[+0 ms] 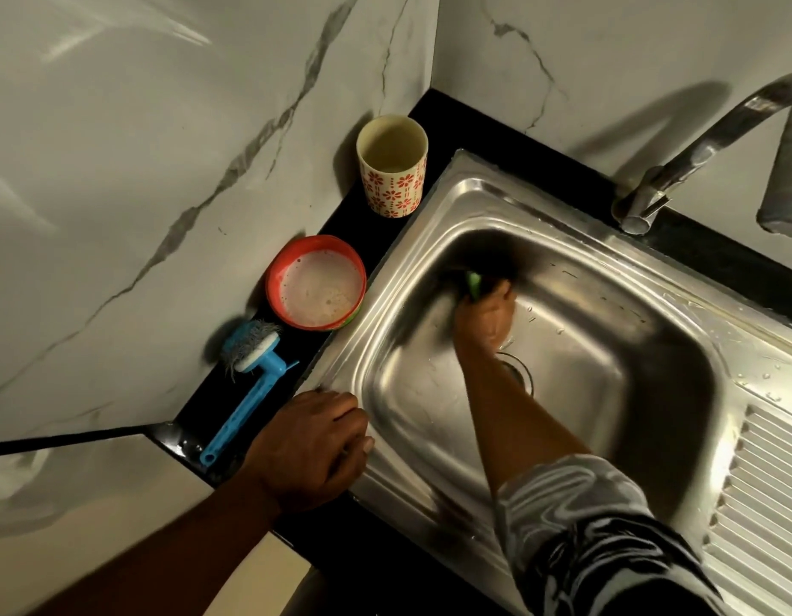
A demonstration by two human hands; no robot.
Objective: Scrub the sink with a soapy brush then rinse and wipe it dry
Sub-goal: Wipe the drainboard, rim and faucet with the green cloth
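Sink (563, 217): steel, set in black counter (336, 224); water drops on rear rim. Drain (521, 371) at basin centre.

R hand (485, 317): inside basin, at far-left wall. Fingers closed round green scrubber (474, 284), pressed to the wall; scrubber blurred, shape unclear. Striped sleeve (585, 504) pushed up forearm.

L hand (310, 446): rests on near-left rim. Fingers curled in, thumb tip at basin edge; whether they hook the rim cannot be told.

Counter, left of sink, near to far: blue brush (247, 393) lying flat, bristle head to the rear; red bowl (314, 240) w/ foamy liquid; flower-print cup (392, 188), upright.

Tap (714, 135): rear right, spout over drainboard side. Ribbed drainboard (763, 504) right of basin.
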